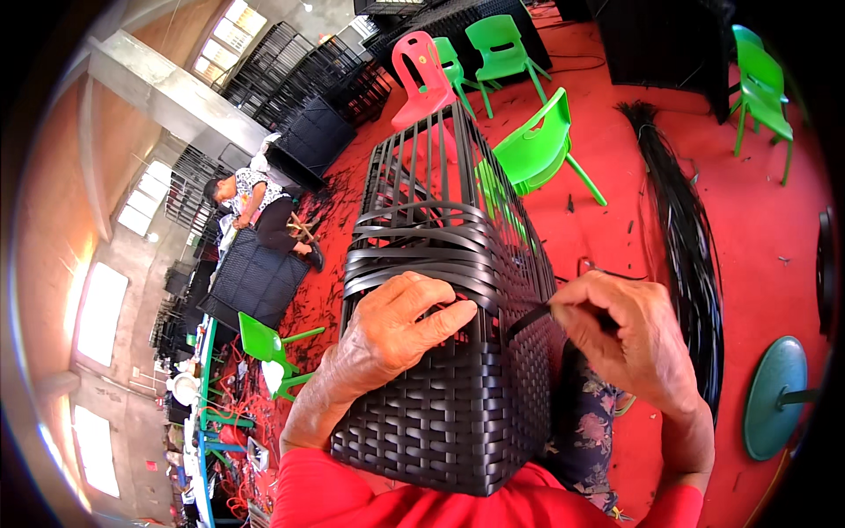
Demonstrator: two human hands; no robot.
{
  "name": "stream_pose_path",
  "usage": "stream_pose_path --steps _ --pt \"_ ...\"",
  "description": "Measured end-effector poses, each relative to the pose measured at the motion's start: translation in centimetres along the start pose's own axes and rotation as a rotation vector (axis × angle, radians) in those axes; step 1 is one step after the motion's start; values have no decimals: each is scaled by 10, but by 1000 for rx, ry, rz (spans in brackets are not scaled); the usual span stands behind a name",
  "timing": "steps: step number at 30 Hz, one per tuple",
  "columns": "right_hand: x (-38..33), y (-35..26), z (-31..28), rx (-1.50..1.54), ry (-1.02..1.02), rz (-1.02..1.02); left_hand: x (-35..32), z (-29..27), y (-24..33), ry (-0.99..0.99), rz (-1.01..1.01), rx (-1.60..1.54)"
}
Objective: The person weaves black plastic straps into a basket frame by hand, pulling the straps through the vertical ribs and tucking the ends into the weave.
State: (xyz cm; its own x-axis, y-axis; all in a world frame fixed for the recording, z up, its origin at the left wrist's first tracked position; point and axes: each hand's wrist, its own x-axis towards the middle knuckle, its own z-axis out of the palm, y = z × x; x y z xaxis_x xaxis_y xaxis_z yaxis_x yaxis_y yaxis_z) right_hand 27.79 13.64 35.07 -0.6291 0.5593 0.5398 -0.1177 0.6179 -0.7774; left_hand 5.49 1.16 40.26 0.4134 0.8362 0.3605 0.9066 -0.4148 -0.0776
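Note:
A black woven piece of wicker furniture (422, 400) rests against my lap, its near part tightly woven and its far part bare upright strips. Several loose black bands bow across it just beyond my hands. My left hand (400, 321) lies over the near face at the edge of the weave, its fingers curled onto the strips; what they grip is hidden. On the right side, my right hand (620, 334) pinches a flat black strip (528, 319) that runs to the corner of the weave.
A long bundle of black strips (682, 238) lies on the red floor at right. Green chairs (537, 145) and a pink chair (421, 79) stand beyond the piece. A round green stool (776, 398) is at far right. At left, another person (255, 207) works on a black woven panel (255, 277).

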Motion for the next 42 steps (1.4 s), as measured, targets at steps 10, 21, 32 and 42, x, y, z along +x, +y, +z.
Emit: stream_pose_path --steps 10,21,32,42 --pt "24 -12 5 438 -440 490 2 5 -4 75 236 265" --pt "17 -13 16 614 -426 437 -3 14 -12 199 261 326" --pt "12 2 20 586 -415 450 -4 11 -10 171 211 237" --pt "13 9 34 517 -394 476 -4 8 -6 104 -94 -119"
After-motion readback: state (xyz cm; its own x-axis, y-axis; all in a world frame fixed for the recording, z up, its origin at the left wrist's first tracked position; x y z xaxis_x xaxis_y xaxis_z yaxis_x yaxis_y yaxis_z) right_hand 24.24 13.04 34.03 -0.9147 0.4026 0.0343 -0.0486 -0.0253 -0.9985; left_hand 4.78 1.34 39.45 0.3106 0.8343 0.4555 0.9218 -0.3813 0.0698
